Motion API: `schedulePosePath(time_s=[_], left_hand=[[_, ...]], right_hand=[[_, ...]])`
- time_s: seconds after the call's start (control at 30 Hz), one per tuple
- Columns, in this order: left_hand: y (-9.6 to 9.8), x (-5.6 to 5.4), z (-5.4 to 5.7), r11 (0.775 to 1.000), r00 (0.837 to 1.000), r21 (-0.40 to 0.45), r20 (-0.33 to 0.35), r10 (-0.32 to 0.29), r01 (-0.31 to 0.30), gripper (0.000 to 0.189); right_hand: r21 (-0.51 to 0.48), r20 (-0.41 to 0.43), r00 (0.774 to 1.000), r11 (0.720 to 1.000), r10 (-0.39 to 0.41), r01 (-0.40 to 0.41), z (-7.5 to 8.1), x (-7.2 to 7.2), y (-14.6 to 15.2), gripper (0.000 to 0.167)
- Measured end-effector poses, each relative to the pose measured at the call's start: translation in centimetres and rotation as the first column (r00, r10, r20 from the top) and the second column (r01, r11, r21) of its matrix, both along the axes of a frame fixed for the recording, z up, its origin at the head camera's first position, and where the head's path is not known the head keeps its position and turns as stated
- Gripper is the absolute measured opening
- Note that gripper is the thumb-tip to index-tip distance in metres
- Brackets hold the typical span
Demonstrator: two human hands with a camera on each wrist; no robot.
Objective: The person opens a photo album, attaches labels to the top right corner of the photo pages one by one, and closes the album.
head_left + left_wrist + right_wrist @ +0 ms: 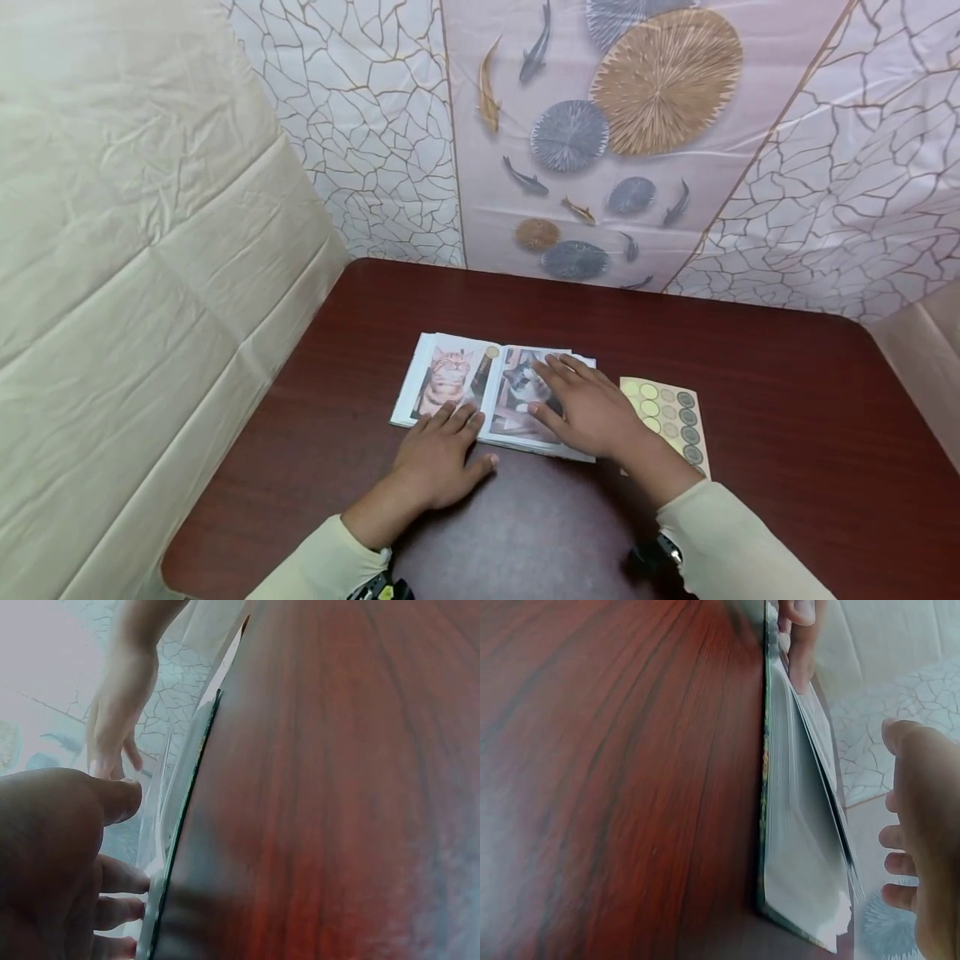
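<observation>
Left hand (pixel 438 458) and right hand (pixel 588 408), fingers extended, seem to be flattening the album (pixel 491 390) beneath, needing gentle pressure next.

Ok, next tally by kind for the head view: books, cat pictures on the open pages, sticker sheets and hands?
Book: 1
Cat pictures: 2 (left picture, right picture)
Sticker sheet: 1
Hands: 2 (left hand, right hand)
Total: 6
</observation>
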State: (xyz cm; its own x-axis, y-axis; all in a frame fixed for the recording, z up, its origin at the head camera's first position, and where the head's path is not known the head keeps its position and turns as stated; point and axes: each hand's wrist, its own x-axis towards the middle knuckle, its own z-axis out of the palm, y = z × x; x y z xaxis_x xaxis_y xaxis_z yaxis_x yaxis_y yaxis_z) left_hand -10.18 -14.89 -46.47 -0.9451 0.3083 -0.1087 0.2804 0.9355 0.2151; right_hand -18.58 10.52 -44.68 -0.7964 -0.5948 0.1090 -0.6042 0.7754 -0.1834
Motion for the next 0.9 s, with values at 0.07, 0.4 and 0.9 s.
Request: schedulePosePath(time_s=[0.07, 0.4, 0.9], left_hand=[[0.0, -0.1, 0.0, 1.000, 1.000, 0.000, -0.011, 0.003, -0.003, 0.072], [-0.1, -0.2, 0.0, 0.996, 0.999, 0.088, -0.041, 0.014, -0.010, 0.066], [0.2, -0.5, 0.2, 0.974, 0.987, 0.226, -0.153, 0.047, -0.011, 0.054]], right_hand=[[-0.015, -0.004, 1.000, 1.000, -0.002, 0.002, 0.1, 0.3, 0.6, 0.071], [-0.051, -0.017, 0.999, 0.998, -0.034, 0.033, 0.1, 2.2, 4.2, 0.067], [-0.095, -0.049, 0.995, 0.992, -0.091, 0.086, -0.6, 3.7, 7.3, 0.064]])
